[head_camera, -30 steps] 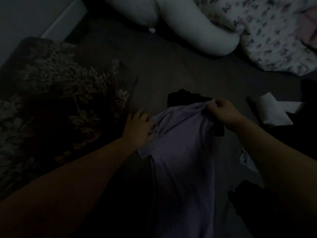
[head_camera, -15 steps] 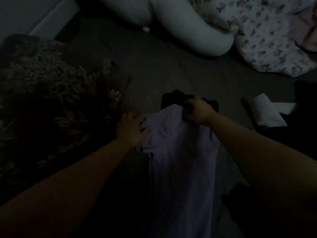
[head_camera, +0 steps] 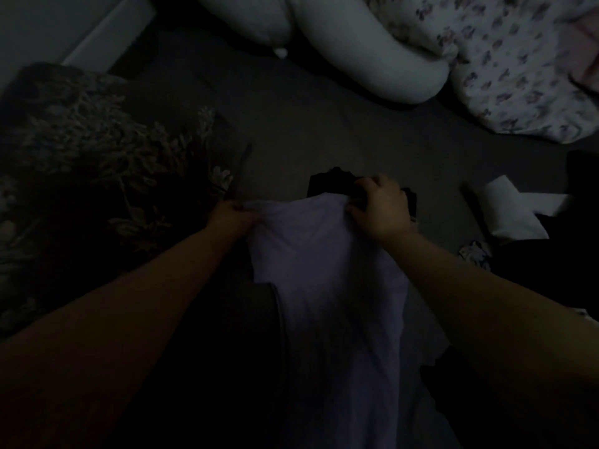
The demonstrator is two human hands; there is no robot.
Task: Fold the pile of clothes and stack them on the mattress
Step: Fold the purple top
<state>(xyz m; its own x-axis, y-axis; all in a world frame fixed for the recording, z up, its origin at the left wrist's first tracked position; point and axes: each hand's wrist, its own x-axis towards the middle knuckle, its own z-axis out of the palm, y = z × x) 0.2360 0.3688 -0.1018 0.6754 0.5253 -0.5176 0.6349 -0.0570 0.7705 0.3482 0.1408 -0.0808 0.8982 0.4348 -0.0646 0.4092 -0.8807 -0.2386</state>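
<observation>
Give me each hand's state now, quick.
Left hand: closed, gripping the far left corner of the pale lilac cotton garment.
Right hand: closed, gripping the garment's far right corner.

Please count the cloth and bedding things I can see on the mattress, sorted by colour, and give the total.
Lavender: 1, the lavender garment held at its top corners by the left hand and the right hand.
Black: 1, the black garment beyond it.
White: 2, the white pillow and the folded white cloth.
Floral: 2, the light floral quilt and the dark floral blanket.
Total: 6
</observation>
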